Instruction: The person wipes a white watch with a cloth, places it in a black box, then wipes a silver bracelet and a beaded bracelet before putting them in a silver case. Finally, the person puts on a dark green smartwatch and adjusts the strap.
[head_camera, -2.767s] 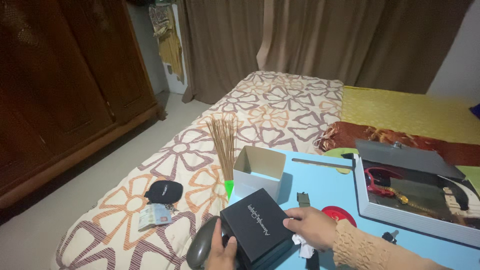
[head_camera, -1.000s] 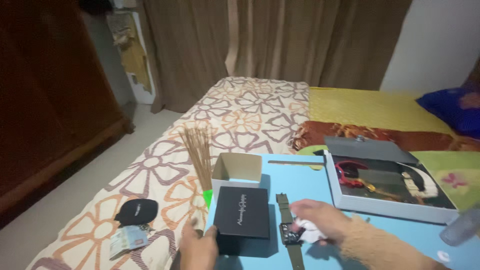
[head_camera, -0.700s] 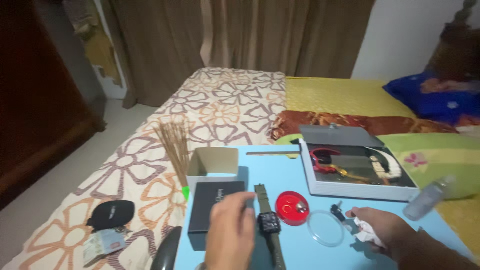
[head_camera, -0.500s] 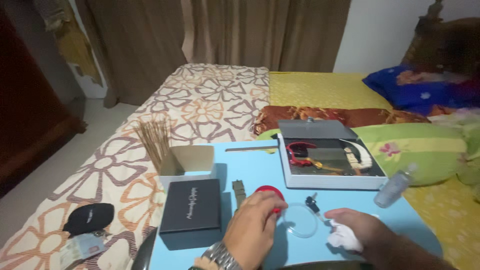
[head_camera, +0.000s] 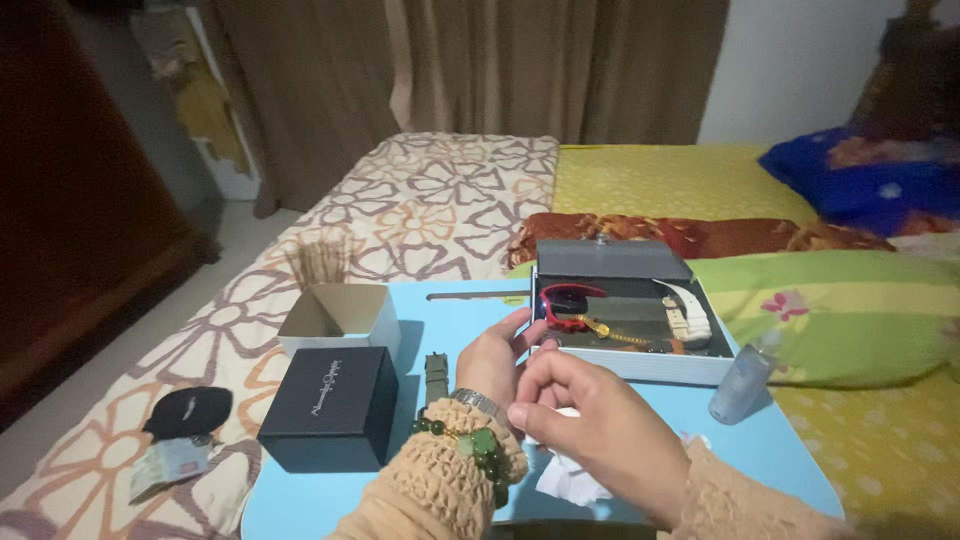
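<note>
We see a black box (head_camera: 330, 405) near the light-blue tabletop (head_camera: 760, 450) edge, our left hand (head_camera: 492, 358) loosely curled beside an olive watch strap (head_camera: 436, 376). Our right hand (head_camera: 595, 435) pinches a white tissue (head_camera: 565, 475); an elbow swing could topple the spray bottle (head_camera: 745, 375) just beside the grey case (head_camera: 630, 315).

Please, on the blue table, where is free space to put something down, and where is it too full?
Bare blue table shows right of the right hand, below the small clear bottle. Another patch lies between the open beige box and the grey case. It is crowded around the left hand and black box.
</note>
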